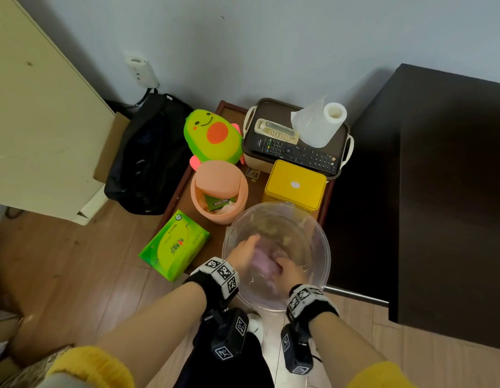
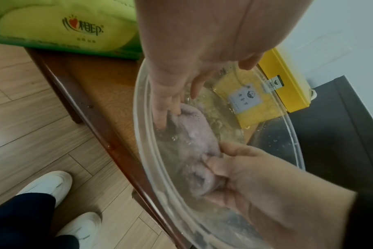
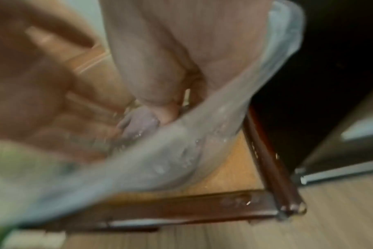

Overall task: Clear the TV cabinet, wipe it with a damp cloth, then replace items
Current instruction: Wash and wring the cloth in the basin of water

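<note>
Both my hands are down in the clear basin (image 1: 321,242) on the low wooden table (image 2: 91,84). My right hand (image 2: 251,182) curls tight around one end of the wet purple cloth (image 2: 194,134), and my left hand (image 2: 181,72) pinches its other end with fingertips in the water. The green tissue pack (image 1: 174,245) lies left of the basin, the yellow tin (image 1: 295,184) just behind it.
</note>
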